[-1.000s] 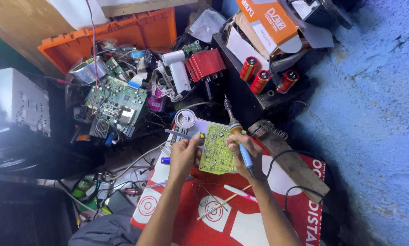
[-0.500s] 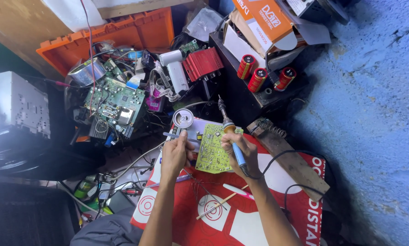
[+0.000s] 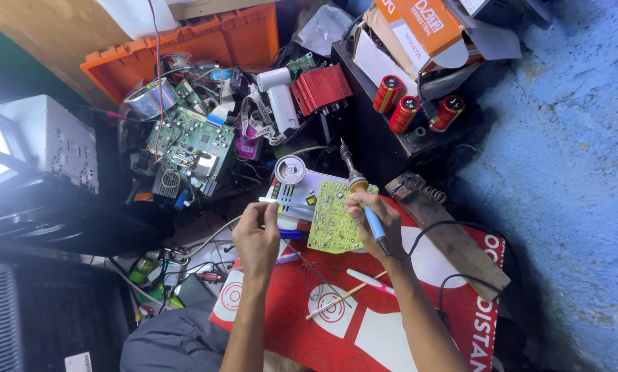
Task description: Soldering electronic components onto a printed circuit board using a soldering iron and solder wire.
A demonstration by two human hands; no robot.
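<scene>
The right hand (image 3: 374, 219) is closed around a blue soldering iron (image 3: 362, 196), tip up, beside a green circuit board (image 3: 333, 224) lying on a red and white sheet (image 3: 364, 324). The left hand (image 3: 257, 238) pinches a thin white stick (image 3: 271, 200). An orange box (image 3: 423, 27) sits open at the top, above three red cans (image 3: 405, 110).

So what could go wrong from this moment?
The right hand holds the soldering iron tip-up beside the yellow-green circuit board, close to the left hand; a slip could burn fingers. Its cord loops across the red mat and might snag. Loose wires and boards crowd nearby, so the tip could touch them.
</scene>
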